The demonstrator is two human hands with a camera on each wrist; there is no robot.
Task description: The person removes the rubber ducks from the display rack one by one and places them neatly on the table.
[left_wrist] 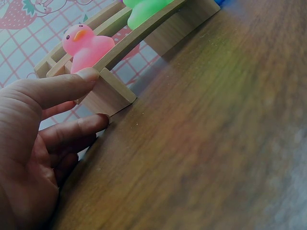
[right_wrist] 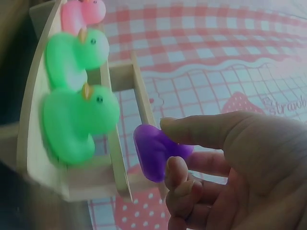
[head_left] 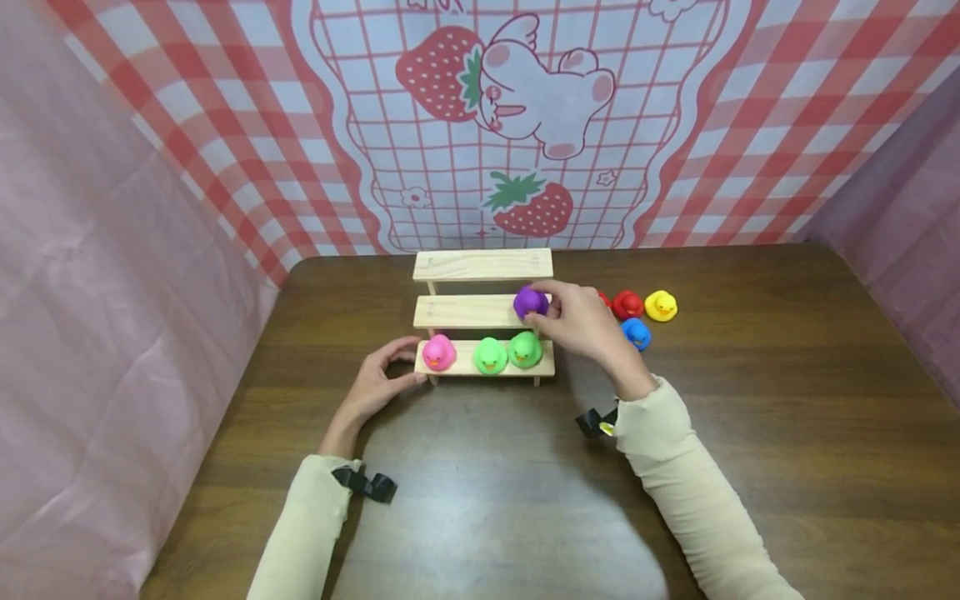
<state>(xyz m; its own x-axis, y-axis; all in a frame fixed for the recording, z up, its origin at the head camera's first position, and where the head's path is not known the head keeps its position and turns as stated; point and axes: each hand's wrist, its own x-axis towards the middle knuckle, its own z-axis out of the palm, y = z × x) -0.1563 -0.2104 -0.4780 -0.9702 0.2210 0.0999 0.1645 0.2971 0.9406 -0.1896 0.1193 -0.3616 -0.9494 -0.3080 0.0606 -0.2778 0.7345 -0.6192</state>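
A wooden three-step display stand (head_left: 472, 311) stands on the table. On its lowest step sit a pink rubber duck (head_left: 438, 353) at the left and two green rubber ducks (head_left: 491, 356) toward the right. My left hand (head_left: 381, 379) holds the left end of the lowest step, its thumb (left_wrist: 72, 88) at the front corner beside the pink duck. At the right end of the middle step, my right hand (head_left: 577, 321) pinches a purple rubber duck (head_left: 530, 303) between thumb and fingers. In the right wrist view the purple duck (right_wrist: 158, 151) overlaps the middle step.
Right of the stand, several more ducks are on the brown table (head_left: 787, 417): a red duck (head_left: 627, 305), a yellow duck (head_left: 661, 306), a blue duck (head_left: 636, 333) and another red one partly behind my right hand. A checked strawberry cloth (head_left: 360, 150) hangs behind the table.
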